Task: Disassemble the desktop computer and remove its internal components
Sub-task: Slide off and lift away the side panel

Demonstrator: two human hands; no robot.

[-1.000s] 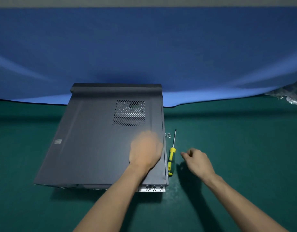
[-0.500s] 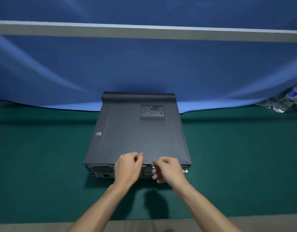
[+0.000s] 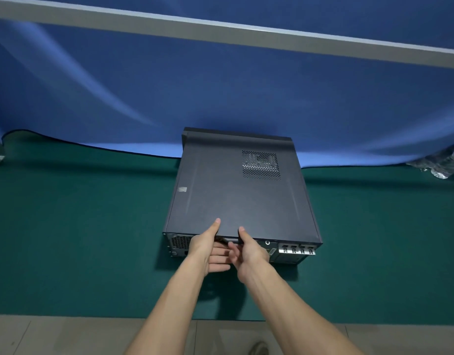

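A dark grey desktop computer case (image 3: 236,201) lies flat on the green table, its rear ports facing me. Its side panel (image 3: 220,196), with a perforated vent (image 3: 261,165) near the far end, forms the top surface. My left hand (image 3: 208,248) grips the panel's near edge, thumb on top and fingers underneath. My right hand (image 3: 247,249) holds the same edge just to the right, thumb on top. The fingers of both hands are partly hidden under the edge.
The green table mat (image 3: 80,226) stretches left and right of the case. A blue cloth (image 3: 220,93) hangs behind it. Crumpled clear plastic (image 3: 435,166) lies at the far right. The table's front edge and the tiled floor (image 3: 67,336) are below.
The view pulled back from the case. My left hand left the top of the panel and my right hand left the screwdriver's side; both now grip the panel's near edge. Screwdriver and screws are out of view.
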